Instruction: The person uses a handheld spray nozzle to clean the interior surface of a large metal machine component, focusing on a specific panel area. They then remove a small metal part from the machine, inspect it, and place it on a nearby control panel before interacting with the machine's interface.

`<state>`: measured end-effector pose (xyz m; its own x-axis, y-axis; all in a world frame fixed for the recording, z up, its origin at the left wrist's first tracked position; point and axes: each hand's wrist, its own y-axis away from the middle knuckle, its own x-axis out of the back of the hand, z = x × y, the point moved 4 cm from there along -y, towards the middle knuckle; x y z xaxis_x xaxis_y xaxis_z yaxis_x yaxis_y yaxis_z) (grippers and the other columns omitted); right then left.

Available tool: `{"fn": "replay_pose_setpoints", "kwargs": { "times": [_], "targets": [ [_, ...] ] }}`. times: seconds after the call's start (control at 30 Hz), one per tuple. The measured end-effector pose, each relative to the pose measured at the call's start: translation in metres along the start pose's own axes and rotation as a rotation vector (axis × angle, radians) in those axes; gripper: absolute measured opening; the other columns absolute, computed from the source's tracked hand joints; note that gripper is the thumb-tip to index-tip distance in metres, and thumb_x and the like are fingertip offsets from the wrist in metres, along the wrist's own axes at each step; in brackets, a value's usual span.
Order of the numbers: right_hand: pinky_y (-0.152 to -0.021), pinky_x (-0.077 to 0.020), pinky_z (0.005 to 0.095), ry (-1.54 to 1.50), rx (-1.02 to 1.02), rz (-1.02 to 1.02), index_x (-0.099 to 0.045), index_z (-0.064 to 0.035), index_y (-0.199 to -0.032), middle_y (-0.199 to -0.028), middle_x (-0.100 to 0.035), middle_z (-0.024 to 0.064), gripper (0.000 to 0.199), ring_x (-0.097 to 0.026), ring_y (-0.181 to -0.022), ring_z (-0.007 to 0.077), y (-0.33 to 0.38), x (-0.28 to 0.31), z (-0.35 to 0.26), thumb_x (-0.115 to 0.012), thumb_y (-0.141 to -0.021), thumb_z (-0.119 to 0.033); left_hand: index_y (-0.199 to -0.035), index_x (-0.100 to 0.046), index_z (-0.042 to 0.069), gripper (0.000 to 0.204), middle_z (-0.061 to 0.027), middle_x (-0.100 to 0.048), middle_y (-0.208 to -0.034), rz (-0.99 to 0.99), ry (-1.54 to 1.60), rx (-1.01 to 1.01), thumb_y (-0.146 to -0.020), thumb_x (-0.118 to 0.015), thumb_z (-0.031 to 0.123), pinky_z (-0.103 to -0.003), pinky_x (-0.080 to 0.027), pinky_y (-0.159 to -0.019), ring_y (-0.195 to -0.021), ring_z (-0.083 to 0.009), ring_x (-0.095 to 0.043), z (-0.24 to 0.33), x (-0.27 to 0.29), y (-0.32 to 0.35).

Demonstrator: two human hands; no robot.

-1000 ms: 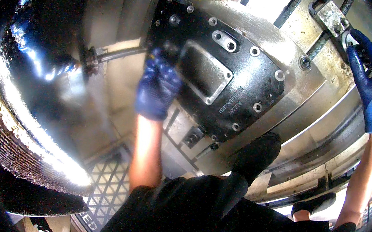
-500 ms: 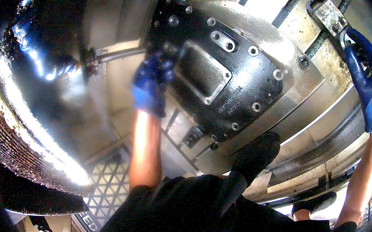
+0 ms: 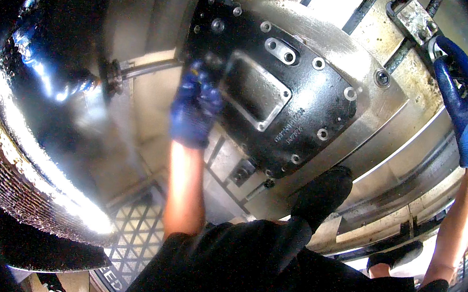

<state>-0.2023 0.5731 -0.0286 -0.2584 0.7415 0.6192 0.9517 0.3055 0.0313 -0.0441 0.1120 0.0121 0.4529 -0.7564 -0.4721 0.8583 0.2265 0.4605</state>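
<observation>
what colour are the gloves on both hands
Blue, both the left hand on the dark cast plate and the right hand; the head view shows it.

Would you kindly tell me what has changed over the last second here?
The left hand slid a little upward along the left edge of the dark cast plate, staying against it. The right hand kept its grip by the metal clamp; the plate did not move.
</observation>
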Motion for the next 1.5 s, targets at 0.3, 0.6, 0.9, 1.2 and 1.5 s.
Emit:
{"fn": "replay_pose_setpoints", "kwargs": {
  "times": [0.3,0.6,0.9,1.2,1.5],
  "targets": [
    [-0.087,-0.0493,0.0273,-0.036,0.074,0.021,-0.059,-0.0006,-0.124,-0.113,-0.068,0.0085,0.036,-0.062,-0.095,0.0114,0.002,-0.004,-0.003,-0.065,-0.091,-0.013,-0.127,-0.054,0.003,0.033,-0.0097,-0.064,-0.112,0.374,-0.558,-0.041,-0.099,-0.046,0.016,-0.028,-0.054,-0.072,-0.09,-0.0182,-0.061,0.02,-0.001,0.0],
    [-0.088,-0.0486,0.0281,-0.054,0.052,-0.008,-0.061,0.0008,-0.121,-0.111,-0.069,0.0089,0.035,-0.061,-0.096,0.0112,0.003,-0.004,-0.002,-0.066,-0.09,-0.013,-0.131,-0.048,-0.001,0.033,-0.0132,-0.061,-0.123,0.032,-1.555,-0.356,-0.099,-0.042,0.009,-0.03,-0.05,-0.09,-0.107,-0.0191,-0.059,0.021,-0.036,0.003],
    [-0.086,-0.049,0.0285,-0.026,0.046,-0.012,-0.062,0.0008,-0.118,-0.104,-0.07,0.0093,0.033,-0.062,-0.093,0.0115,0.004,-0.002,-0.008,-0.067,-0.089,-0.015,-0.125,-0.057,0.005,0.032,-0.0086,-0.066,-0.116,0.082,-1.866,-0.495,-0.101,-0.038,0.016,-0.031,-0.052,-0.077,-0.09,-0.0185,-0.061,0.024,-0.014,-0.006],
    [-0.085,-0.0493,0.029,-0.027,0.092,0.005,-0.062,-0.0006,-0.12,-0.105,-0.07,0.0101,0.033,-0.062,-0.091,0.0122,0.006,-0.001,-0.013,-0.066,-0.089,-0.013,-0.118,-0.06,0.002,0.029,-0.0068,-0.068,-0.096,0.396,-0.692,-0.086,-0.097,-0.053,0.02,-0.032,-0.054,-0.077,-0.072,-0.0151,-0.062,0.018,0.004,-0.016],
    [-0.084,-0.0491,0.0276,-0.017,0.093,-0.007,-0.062,-0.0005,-0.12,-0.103,-0.069,0.0089,0.034,-0.061,-0.089,0.0103,0.004,-0.004,-0.01,-0.066,-0.089,-0.014,-0.118,-0.062,0.006,0.027,-0.0083,-0.066,-0.117,-0.022,0.336,0.011,-0.094,-0.056,0.017,-0.044,-0.041,-0.106,-0.113,-0.022,-0.058,-0.016,-0.023,-0.004]
  ]
}}
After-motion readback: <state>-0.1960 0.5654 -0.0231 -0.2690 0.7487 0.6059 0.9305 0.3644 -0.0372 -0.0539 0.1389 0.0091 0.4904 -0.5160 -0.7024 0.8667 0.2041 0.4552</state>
